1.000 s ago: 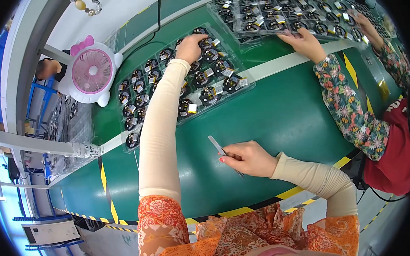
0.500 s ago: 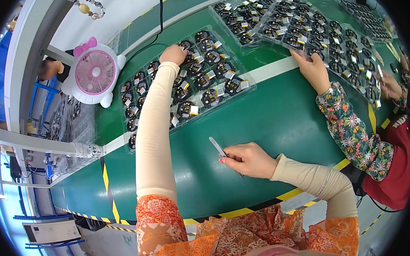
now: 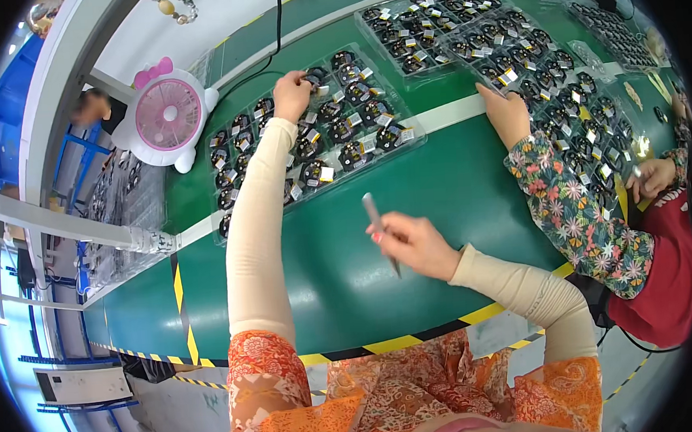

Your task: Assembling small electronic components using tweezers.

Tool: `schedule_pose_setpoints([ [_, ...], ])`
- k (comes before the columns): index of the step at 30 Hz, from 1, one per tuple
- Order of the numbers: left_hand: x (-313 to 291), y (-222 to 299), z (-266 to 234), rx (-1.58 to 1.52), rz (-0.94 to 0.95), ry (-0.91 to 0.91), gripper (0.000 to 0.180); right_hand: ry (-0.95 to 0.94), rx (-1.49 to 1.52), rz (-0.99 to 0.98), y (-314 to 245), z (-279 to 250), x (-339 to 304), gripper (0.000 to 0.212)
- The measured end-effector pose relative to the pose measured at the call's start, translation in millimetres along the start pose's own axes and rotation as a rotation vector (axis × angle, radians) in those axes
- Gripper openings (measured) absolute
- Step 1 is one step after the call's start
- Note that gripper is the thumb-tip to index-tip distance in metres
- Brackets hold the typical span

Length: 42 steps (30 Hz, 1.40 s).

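My left hand (image 3: 292, 97) reaches over a clear plastic tray (image 3: 288, 208) of round black electronic parts, each with a small white-and-yellow tagged piece. Its thumb and forefinger are closed on the edge of a round black part (image 3: 318, 77) near the tray's far edge. My right hand (image 3: 416, 245) is raised above the green table in front of the tray. Its fingers are wrapped round metal tweezers (image 3: 372, 211), blurred by motion, with one end pointing up toward the tray.
A co-worker's hand (image 3: 506, 116) grips another filled tray (image 3: 538, 54) on the right; their other hand (image 3: 651, 177) is beyond it. A pink-and-white fan (image 3: 169, 116) stands left of my tray, by a white metal frame (image 3: 46, 107). A black cable (image 3: 278, 22) hangs at the back.
My right hand has risen slightly with the tweezers, which are now more upright. My left hand remains at the tray's far side. The co-worker's tray has shifted and their hands have moved.
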<state>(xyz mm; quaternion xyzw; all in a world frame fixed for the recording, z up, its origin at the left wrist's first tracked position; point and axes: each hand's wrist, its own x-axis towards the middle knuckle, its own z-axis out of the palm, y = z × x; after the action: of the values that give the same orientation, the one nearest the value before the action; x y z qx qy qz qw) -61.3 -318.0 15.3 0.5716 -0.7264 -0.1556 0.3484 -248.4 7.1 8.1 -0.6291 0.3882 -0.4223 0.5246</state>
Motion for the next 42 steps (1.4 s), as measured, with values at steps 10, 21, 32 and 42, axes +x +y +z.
schedule_pose_setpoints([
  [10, -246, 93, -65, -0.667, -0.221, -0.506, 0.036, 0.279, 0.283, 0.058, -5, -6, 8, 0.019],
  [21, -309, 69, -79, -0.809, -0.226, -0.137, 0.019, 0.085, 0.186, 0.138, -4, 54, 13, 0.027],
  [32, -309, 60, -73, -0.200, 0.078, 0.154, 0.009, 0.085, 0.147, 0.169, 0, 65, 14, 0.027],
  [42, -313, 66, -70, -0.361, 0.090, 0.166, 0.012, 0.180, 0.318, 0.153, -2, 66, 11, 0.025],
])
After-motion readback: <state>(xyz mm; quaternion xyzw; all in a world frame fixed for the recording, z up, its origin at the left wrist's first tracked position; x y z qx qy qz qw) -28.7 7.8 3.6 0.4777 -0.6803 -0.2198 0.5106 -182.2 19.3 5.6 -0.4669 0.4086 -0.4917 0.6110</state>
